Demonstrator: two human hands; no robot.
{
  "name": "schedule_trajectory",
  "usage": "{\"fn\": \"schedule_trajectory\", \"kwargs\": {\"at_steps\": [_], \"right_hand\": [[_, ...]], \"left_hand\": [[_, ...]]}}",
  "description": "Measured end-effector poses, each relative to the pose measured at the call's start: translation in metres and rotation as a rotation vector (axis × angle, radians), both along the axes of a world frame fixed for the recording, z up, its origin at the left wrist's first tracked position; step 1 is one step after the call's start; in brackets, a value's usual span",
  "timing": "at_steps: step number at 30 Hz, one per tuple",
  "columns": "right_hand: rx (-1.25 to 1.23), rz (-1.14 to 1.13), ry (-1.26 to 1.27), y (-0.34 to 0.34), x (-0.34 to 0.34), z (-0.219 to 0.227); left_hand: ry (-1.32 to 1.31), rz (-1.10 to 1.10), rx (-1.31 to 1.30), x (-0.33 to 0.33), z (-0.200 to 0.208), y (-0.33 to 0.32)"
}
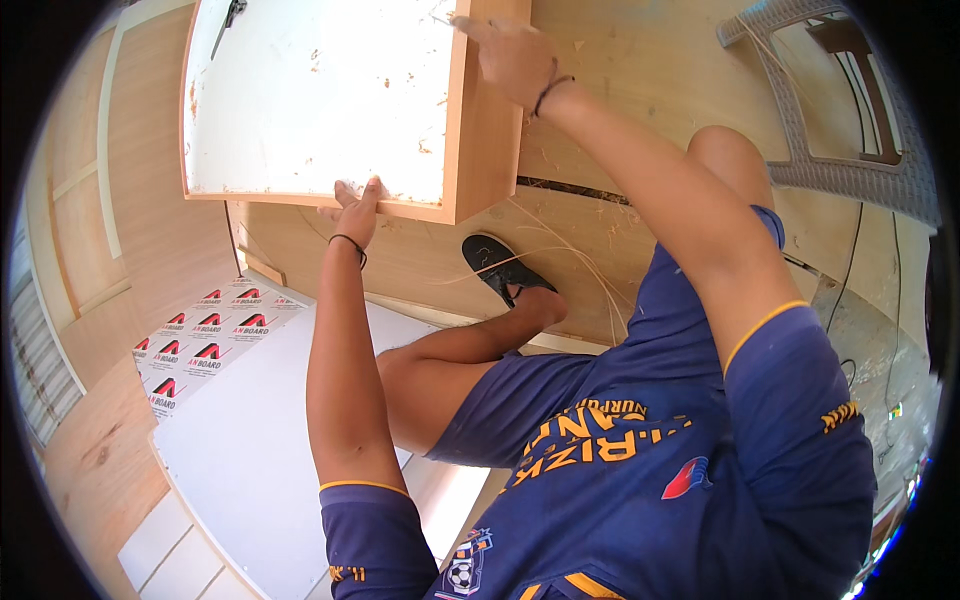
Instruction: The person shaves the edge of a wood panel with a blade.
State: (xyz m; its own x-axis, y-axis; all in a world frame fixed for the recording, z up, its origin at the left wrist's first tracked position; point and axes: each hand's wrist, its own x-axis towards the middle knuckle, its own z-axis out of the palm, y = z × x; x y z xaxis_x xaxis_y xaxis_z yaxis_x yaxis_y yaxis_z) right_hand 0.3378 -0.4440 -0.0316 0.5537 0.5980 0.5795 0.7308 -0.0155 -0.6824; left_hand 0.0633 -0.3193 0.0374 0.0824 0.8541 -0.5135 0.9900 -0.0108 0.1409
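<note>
A shallow wooden box with wood-coloured sides and a white inside lies in front of me, its far end cut off by the view's upper edge. Brown shavings and dust are scattered over its white bottom. My left hand grips the near rim, two fingertips hooked over it. At the right wall is my right hand. Its index finger stretches out across the rim toward the inside, while the other fingers are partly hidden. A small greyish bit shows by that fingertip, too small to make out.
A black slender object lies in the box's far left corner. White panels and a printed sheet are at the lower left. My shoe stands on wooden boards beside thin strips. A grey woven plastic chair is at the right.
</note>
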Motion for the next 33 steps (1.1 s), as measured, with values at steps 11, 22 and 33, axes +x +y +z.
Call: {"fn": "schedule_trajectory", "kwargs": {"at_steps": [11,22,33], "right_hand": [[-0.113,0.576,0.061,-0.112,-0.172,-0.016],[-0.032,0.09,-0.129,-0.017,-0.056,-0.002],[-0.138,0.196,-0.193,-0.029,-0.045,0.033]], "left_hand": [[-0.008,0.016,-0.007,-0.01,-0.001,0.003],[0.021,0.001,0.004,-0.01,-0.002,0.004],[0.007,-0.022,-0.064,-0.016,0.0,0.014]]}}
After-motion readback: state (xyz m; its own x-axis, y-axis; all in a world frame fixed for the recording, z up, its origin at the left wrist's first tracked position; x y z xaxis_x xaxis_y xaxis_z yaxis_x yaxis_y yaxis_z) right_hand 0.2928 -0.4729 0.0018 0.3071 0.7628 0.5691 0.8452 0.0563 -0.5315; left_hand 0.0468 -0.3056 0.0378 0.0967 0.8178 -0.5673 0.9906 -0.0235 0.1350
